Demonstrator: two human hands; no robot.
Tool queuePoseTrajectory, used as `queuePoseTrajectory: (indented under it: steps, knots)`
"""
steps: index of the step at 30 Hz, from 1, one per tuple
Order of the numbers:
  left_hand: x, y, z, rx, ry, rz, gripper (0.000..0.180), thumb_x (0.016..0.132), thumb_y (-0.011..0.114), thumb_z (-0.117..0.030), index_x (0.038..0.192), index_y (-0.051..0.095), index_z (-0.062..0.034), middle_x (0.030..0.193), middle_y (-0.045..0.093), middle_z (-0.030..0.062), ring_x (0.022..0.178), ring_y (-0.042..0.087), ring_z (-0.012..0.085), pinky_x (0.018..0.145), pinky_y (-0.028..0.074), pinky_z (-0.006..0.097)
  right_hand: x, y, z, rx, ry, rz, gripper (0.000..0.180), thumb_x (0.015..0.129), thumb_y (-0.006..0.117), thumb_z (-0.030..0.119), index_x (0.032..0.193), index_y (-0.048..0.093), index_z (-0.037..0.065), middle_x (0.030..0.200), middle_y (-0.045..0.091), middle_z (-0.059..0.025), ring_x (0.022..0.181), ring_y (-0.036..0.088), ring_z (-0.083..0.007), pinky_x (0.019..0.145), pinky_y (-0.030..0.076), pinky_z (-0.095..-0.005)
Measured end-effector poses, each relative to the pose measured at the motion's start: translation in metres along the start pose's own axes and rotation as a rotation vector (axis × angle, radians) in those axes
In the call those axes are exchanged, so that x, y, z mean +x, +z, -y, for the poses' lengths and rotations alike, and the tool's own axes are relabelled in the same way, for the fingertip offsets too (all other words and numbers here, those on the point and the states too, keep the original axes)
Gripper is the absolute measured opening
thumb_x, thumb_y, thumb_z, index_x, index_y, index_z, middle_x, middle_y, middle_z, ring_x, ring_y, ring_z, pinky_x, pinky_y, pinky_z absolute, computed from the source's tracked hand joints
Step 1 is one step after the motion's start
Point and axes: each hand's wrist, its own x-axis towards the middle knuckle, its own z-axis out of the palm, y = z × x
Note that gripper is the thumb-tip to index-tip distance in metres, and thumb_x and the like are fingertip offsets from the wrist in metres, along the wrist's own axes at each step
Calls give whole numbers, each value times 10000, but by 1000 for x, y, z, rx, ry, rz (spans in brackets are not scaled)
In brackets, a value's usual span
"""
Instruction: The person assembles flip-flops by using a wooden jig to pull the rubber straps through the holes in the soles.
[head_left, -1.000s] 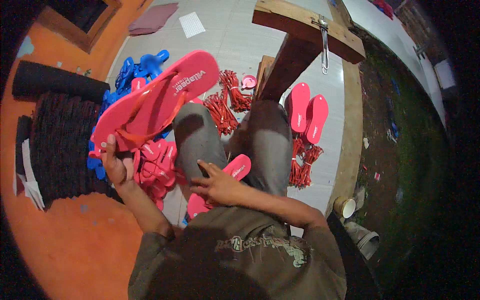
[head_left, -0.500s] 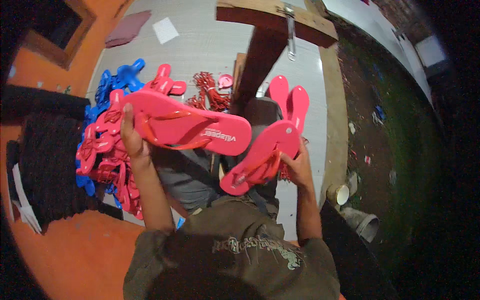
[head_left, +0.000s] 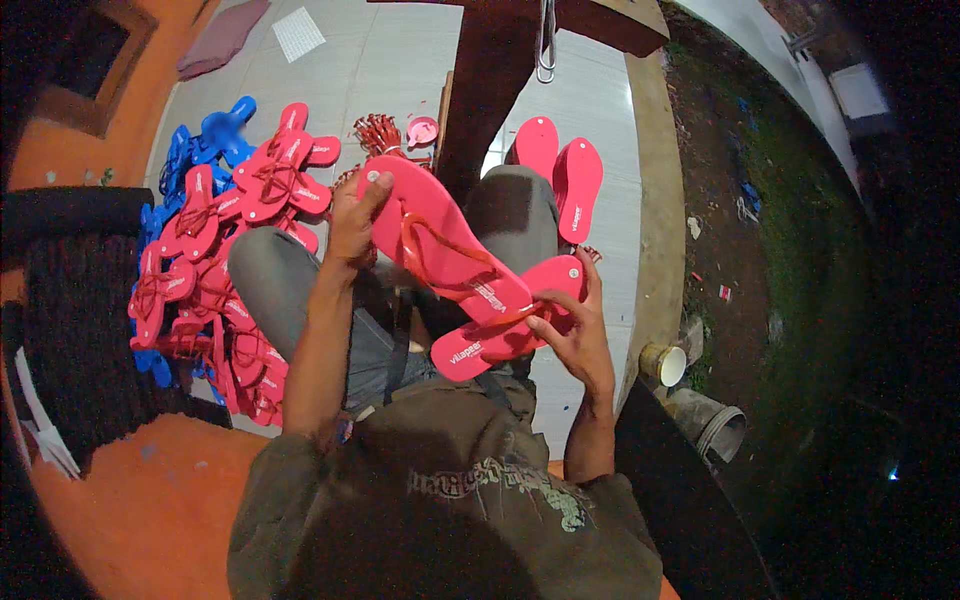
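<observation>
My left hand (head_left: 358, 222) grips a pink flip-flop (head_left: 450, 235) with a red strap by one end, the thumb lying on its upper face. Its other end overlaps a second pink flip-flop (head_left: 470, 352) lower down. Around the edge of that second one my right hand (head_left: 580, 330) is closed, with thumb and fingers at its red strap. Both flip-flops are held over my lap, upper faces toward me. The left flip-flop covers part of the right one.
Left of my legs lies a heap of pink flip-flops (head_left: 205, 290), with blue flip-flops (head_left: 222, 138) behind. Ahead stand a wooden post (head_left: 495, 85) with a metal clip, red straps (head_left: 378, 135) and a pink round piece (head_left: 422, 131). Pink soles (head_left: 578, 190) lie right; a bucket (head_left: 663, 364) stands beyond.
The left flip-flop has swung to the right and tilted down, so it now overlaps the right one. My right thumb and fingers have shifted onto the strap. The view has moved slightly.
</observation>
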Motion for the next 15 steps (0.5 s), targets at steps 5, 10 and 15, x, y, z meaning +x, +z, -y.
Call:
queuePoseTrajectory:
  steps: [5, 10, 15]
  knots:
    - [-9, 24, 38, 298, -15, 71, 301, 829, 574, -298, 973, 569, -33, 817, 585, 5, 737, 530, 74, 657, 439, 245, 0, 4, -14, 104, 36, 8, 273, 603, 763, 192, 807, 634, 64, 1348, 265, -176, 1235, 296, -344, 995, 285, -398]
    - [-66, 44, 81, 242, -230, 228, 356, 847, 544, -325, 1028, 525, -20, 956, 562, 33, 916, 506, 110, 846, 403, 282, 20, 15, 3, -8, -150, 8, 297, 571, 776, 191, 763, 595, 53, 1338, 287, -180, 1219, 317, -358, 987, 293, -414]
    - [-80, 16, 42, -136, -255, 15, 295, 850, 546, -167, 1114, 496, -44, 1041, 550, 41, 957, 530, 169, 864, 411, 327, 47, 10, 25, 575, 11, 38, 307, 676, 713, 164, 921, 578, 35, 1298, 370, -138, 1211, 352, -272, 966, 325, -389]
